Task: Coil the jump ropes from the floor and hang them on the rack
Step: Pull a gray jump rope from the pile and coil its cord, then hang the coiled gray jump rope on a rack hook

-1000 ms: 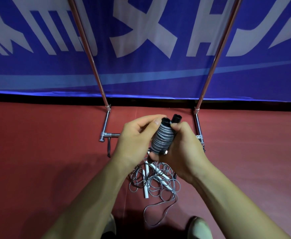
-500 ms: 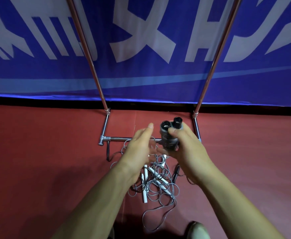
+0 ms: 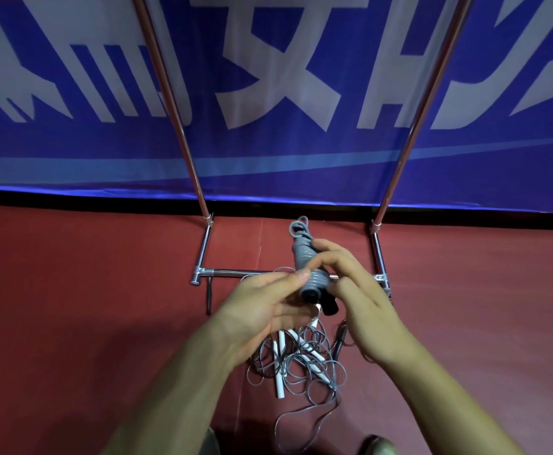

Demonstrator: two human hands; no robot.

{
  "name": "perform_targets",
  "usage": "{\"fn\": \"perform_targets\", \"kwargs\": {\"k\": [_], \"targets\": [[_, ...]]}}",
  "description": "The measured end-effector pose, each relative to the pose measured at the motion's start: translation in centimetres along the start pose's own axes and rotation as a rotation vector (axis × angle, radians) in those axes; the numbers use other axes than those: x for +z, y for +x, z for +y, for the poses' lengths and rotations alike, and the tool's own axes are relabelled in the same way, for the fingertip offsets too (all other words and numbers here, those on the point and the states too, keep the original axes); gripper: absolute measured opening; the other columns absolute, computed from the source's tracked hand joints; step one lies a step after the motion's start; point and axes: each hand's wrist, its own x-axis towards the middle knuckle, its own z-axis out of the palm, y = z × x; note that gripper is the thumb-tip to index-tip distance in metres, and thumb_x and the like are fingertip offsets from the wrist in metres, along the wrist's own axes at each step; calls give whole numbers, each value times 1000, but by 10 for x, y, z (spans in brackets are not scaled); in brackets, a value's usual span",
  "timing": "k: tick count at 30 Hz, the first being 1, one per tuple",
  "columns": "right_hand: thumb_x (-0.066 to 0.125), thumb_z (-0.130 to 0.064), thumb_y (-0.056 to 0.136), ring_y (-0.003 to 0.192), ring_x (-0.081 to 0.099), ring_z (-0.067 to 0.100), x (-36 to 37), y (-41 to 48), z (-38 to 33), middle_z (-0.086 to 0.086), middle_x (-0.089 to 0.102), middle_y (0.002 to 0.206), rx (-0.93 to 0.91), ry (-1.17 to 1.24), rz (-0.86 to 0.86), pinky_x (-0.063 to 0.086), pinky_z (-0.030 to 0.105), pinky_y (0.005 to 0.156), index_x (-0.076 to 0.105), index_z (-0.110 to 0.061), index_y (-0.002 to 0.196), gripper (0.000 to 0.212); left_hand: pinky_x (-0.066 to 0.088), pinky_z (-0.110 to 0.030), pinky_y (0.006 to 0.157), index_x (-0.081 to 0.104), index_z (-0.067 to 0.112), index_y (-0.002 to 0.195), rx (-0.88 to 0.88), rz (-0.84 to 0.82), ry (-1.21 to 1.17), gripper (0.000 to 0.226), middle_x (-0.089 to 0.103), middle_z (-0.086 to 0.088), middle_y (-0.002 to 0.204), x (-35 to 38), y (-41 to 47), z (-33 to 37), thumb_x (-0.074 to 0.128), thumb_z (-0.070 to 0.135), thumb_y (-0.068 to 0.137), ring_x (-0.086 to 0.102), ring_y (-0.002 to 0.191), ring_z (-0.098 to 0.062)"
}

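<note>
Since prior frames: coiled jump rope [image 3: 309, 267] has been turned end for end. Black handle ends, pointing up before, now point down toward the camera; a small grey loop sticks out at the far end. L hand [image 3: 262, 310], just clear of the bundle a moment ago, now touches it.

Hands: R hand [image 3: 363, 307] holds the bundle from the right, fingers curled over the grey coils. L hand sits at the left, thumb tip on the coils, fingers fairly straight under the handle ends; can't tell whether it actually grips.

Holder: rack [image 3: 235, 272] stands on the red floor [image 3: 88, 307] in front of the blue banner [image 3: 268, 165], w/ two uprights rising from its base. Bundle is held in the air over the rack's base crossbar, btwn the uprights, not yet hung.

On floor, just on the near side of the crossbar: loose ropes [image 3: 321, 366], a grey tangle w/ white handles [image 3: 281, 366] lying in it. One strand trails from it toward the camera.

Hidden / unclear:
- Rack top is cut off by the upper frame edge.
- Mid part of the crossbar is covered by hands & bundle.
- Rope count in the tangle can't be made out.
- Dark handle-like item [image 3: 339, 339] right of the tangle is partly behind the R wrist.
- Shoe tip [image 3: 378, 446] is cut by the bottom edge.
</note>
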Motion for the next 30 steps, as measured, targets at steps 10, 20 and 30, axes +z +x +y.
{"fn": "perform_targets", "kwargs": {"k": [10,20,30], "targets": [[67,6,87,82,71,8,5,13,-6,-2,75,94,102,302,306,54,18,69,56,-5,116,33,56,-26,87,68,16,114,249,32,253,24,78,-1,99,8,3,-4,68,7,92,73,96,-14],[78,8,76,83,74,20,17,20,-106,11,76,97,37,249,325,59,30,73,65,-9,112,42,54,-20,79,68,14,116,461,205,128,41,79,-1,101,35,-57,67,67,-2,78,73,96,-10],[67,-20,93,90,69,8,30,81,-306,-4,71,97,-217,25,411,54,24,77,62,-25,102,11,57,-32,93,62,24,134,828,192,392,57,77,7,109,46,-137,251,75,-1,85,72,103,-8]]}}
